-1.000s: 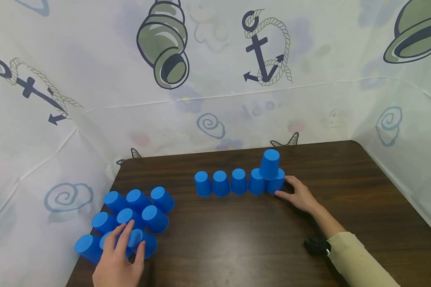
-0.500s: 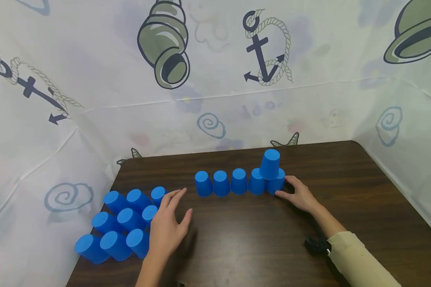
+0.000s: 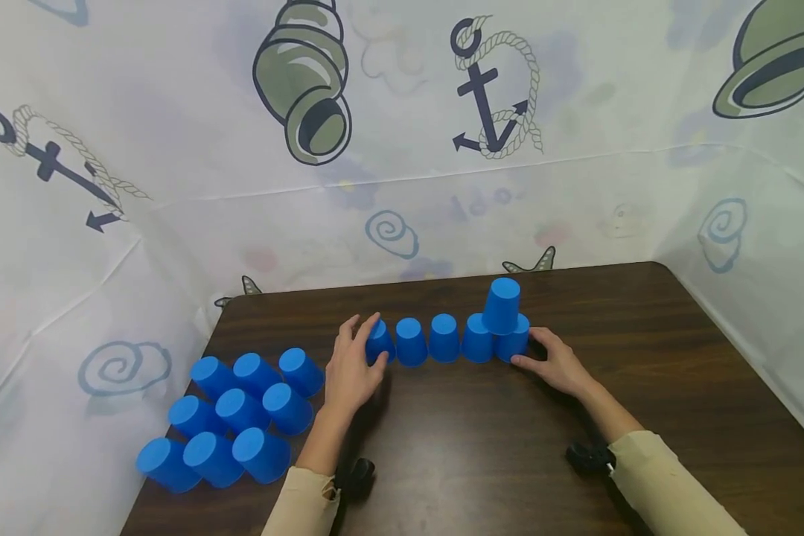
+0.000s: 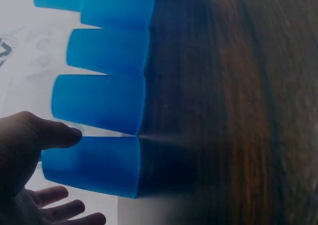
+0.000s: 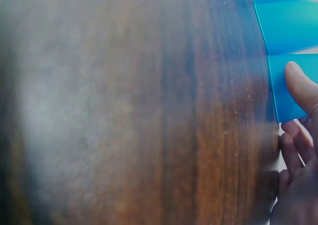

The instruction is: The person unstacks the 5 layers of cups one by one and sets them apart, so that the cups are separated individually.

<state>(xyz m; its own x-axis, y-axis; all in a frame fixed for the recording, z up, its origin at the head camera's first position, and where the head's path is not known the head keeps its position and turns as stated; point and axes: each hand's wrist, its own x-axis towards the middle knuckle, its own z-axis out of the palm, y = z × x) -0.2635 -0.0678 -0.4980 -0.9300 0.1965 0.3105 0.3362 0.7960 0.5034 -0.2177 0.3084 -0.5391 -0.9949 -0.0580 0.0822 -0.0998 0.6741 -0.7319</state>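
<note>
finding: five blue cups stand mouth-down in a row across the table, their lower rims meeting or nearly so. an upper cup bridges the fourth cup and the right end cup.

left hand: fingers spread loosely about the left end cup, thumb at its near side, the others beyond its outer side. firm contact cannot be confirmed; no pinch is evident.

right hand: thumb lies on the right end cup, bent fingers at its outer side, so the cup is bracketed between them; how hard cannot be told.

assessment: the step in hand appears to be closing up and steadying the row. the right hand should act as a fixed stop while the left presses lightly inward, low near the rim, keeping the line straight. excess force could buckle the row or tip the upper cup.

stock: nine cups stand apart at left, best left undisturbed by the left forearm.
</note>
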